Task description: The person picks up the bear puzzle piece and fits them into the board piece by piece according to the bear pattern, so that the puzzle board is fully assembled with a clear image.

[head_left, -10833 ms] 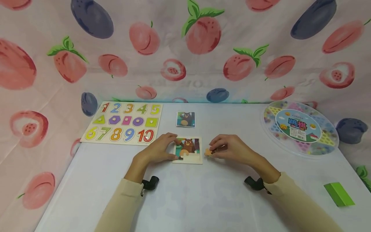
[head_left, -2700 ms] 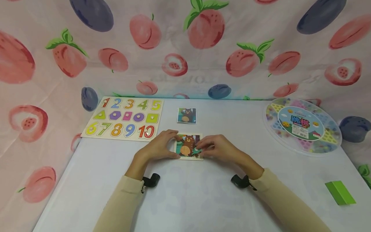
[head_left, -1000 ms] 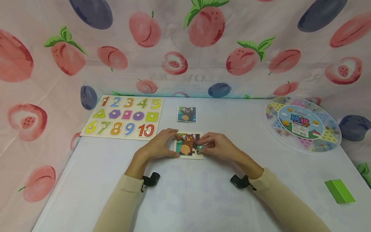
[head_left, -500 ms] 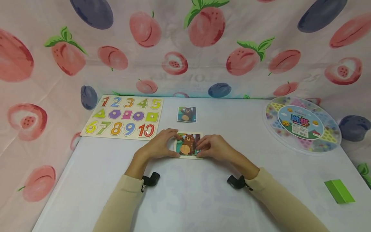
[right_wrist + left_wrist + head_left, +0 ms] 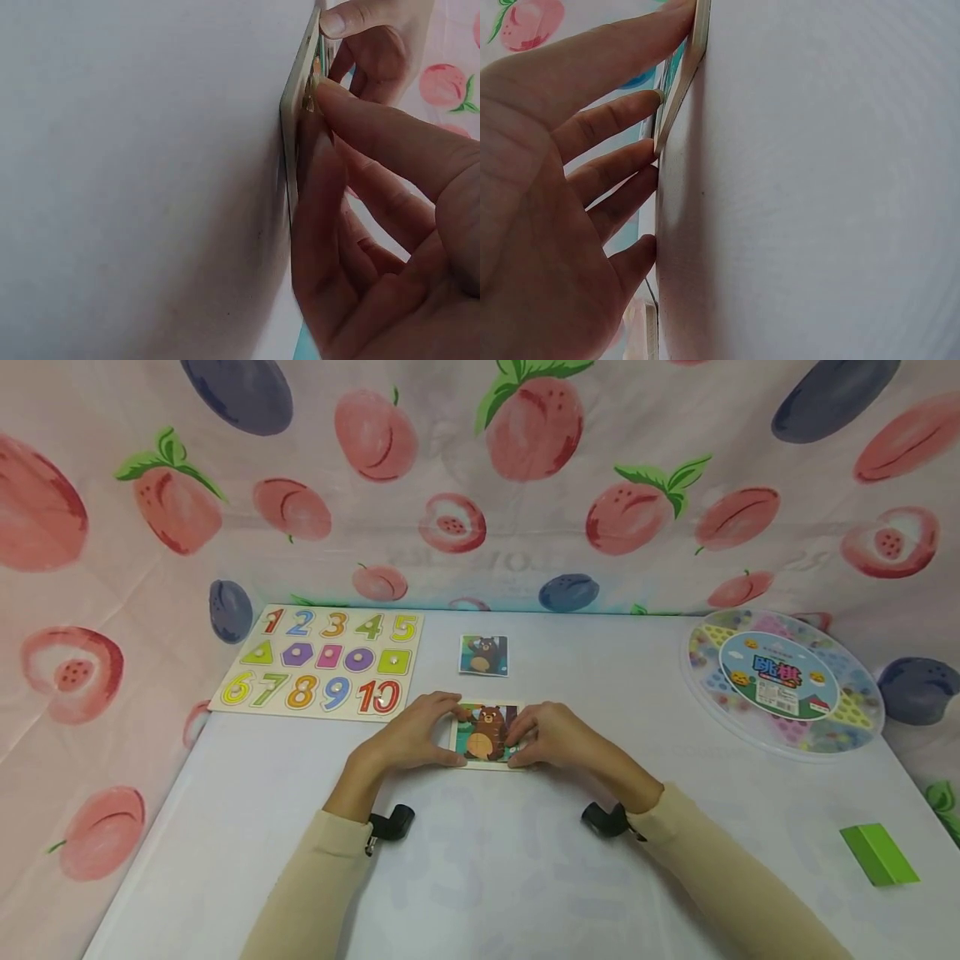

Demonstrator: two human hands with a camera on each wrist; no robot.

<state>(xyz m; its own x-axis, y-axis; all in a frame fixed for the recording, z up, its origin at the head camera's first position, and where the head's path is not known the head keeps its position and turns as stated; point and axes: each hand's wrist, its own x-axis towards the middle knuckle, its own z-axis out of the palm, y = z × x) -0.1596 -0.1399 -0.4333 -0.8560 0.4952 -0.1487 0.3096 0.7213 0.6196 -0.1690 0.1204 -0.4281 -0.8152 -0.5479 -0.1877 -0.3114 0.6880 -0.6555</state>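
A small framed jigsaw puzzle [image 5: 486,735] with a brown bear lies on the white table in the head view. My left hand [image 5: 412,735] holds its left side, thumb at the near corner and fingertips by the far one. At the lower right part of the picture, my right hand [image 5: 558,737] pinches a puzzle piece [image 5: 312,94] between thumb and fingers. That piece sits slightly tilted in the frame and is mostly covered by the fingers. Behind the puzzle lies a square card [image 5: 483,657] with the same bear picture.
A wooden number and shape board [image 5: 318,664] lies at the back left. On the right are a round Chinese checkers box [image 5: 780,681] and a green block [image 5: 879,855]. A fruit-print cloth [image 5: 510,527] hangs behind the table.
My right hand has turned the piece from the right edge into the lower right gap, its fingers shifting left. The left hand keeps its hold on the puzzle's left side.
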